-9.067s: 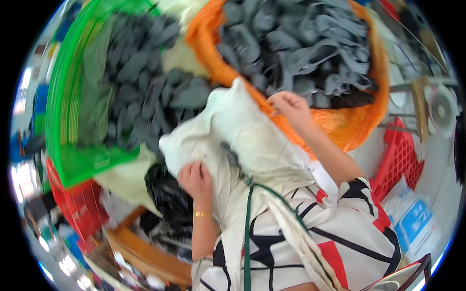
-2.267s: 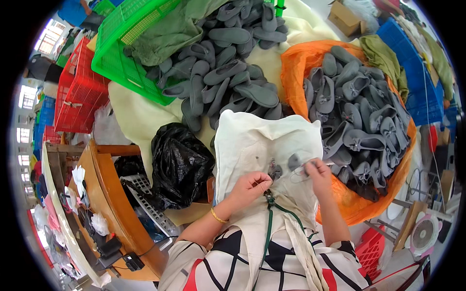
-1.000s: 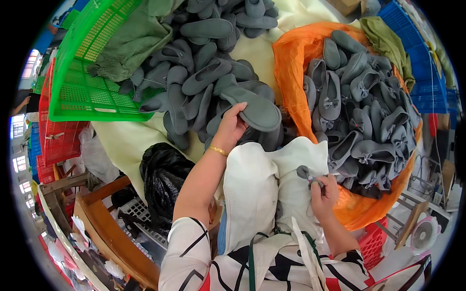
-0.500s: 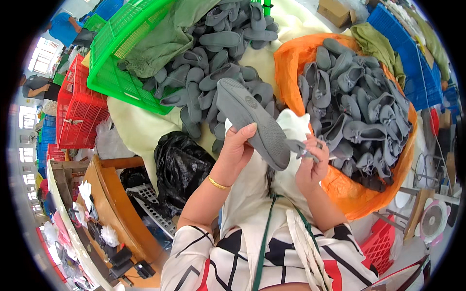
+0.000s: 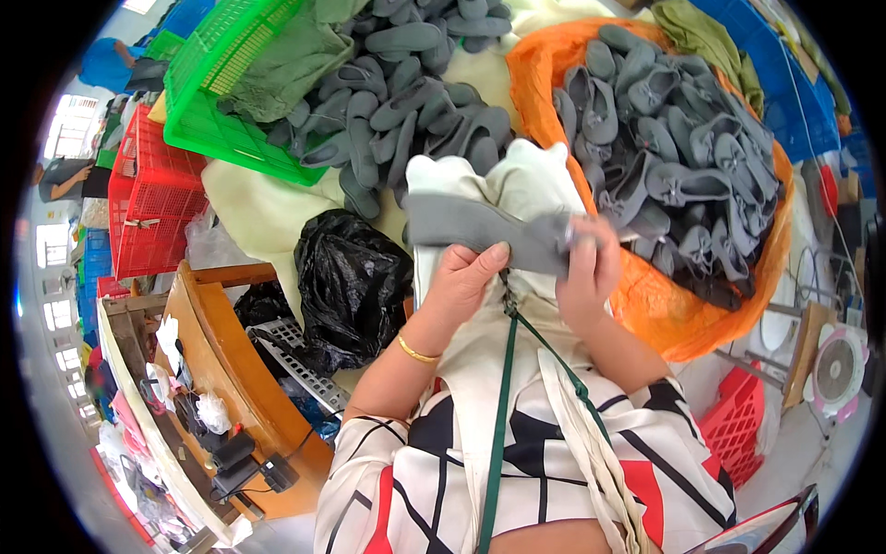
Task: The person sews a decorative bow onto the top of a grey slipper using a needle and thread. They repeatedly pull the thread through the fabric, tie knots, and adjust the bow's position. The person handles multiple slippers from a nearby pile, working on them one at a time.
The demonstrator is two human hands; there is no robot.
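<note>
One grey shoe point(image 5: 466, 224) sits in the middle of the frame, held crosswise over your pale apron point(image 5: 544, 180). Your left hand point(image 5: 461, 284) has its fingers closed on the shoe's lower edge, the thumb pressed against it. Your right hand point(image 5: 591, 270) is at the shoe's right end, too blurred to tell whether those fingers grip anything. More grey shoes point(image 5: 399, 106) lie heaped in the upper middle, at the mouth of a green crate point(image 5: 205, 129) in the upper left. Other shoes point(image 5: 688, 185) fill an orange sack point(image 5: 683, 332) at the upper right. A crumpled black plastic bag point(image 5: 346, 286) lies left of your apron.
</note>
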